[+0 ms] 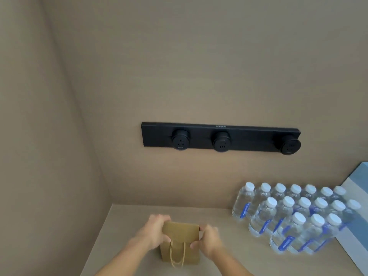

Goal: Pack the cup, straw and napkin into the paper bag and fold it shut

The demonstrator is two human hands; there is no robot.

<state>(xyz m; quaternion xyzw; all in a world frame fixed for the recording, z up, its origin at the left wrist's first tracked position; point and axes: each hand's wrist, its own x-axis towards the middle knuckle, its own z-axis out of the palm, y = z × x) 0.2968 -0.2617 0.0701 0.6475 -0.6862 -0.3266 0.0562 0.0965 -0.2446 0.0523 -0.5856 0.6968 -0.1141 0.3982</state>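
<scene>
A brown paper bag (180, 237) stands upright on the beige counter (219, 253), low in the centre of the view. Its top is folded over toward me, and a twine handle hangs down its front. My left hand (154, 232) grips the left end of the folded top. My right hand (209, 240) pinches the right end of the same fold. No cup, straw or napkin shows outside the bag; the inside of the bag is hidden.
Several shrink-wrapped water bottles with white caps (294, 218) stand to the right of the bag. A black socket strip (221, 137) is mounted on the back wall. A side wall (49, 156) closes the left. A blue-grey panel (356, 192) leans at the far right.
</scene>
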